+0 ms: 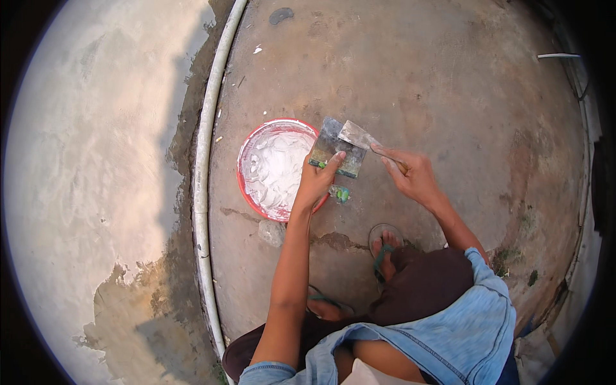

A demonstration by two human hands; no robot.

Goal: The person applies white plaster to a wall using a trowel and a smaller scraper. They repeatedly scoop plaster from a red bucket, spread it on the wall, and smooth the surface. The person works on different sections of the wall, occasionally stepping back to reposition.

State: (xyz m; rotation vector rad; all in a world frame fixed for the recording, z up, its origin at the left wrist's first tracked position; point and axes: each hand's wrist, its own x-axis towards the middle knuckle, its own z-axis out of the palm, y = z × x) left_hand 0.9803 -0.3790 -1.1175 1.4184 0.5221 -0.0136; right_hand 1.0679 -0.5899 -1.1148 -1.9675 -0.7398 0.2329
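Note:
My left hand [319, 176] is closed on a flat, dark grey plate [333, 144] smeared with dried material, its thumb lying across the face. With my right hand [414, 174] I grip a putty knife [361, 136] by its handle. The pale, coated blade of the knife rests at or just over the plate's upper right edge; whether they touch I cannot tell. Below and left of the plate stands a red-rimmed tub [241, 168] holding thick white paste [277, 165]. My left hand partly covers the tub's right side.
A long white pipe [204, 154] runs along the foot of a partly plastered wall [96, 128] at left. A stone [271, 233] lies below the tub, a small green-and-blue piece [340, 194] to its right. My sandalled foot [385, 247] is on the cracked concrete floor [462, 96].

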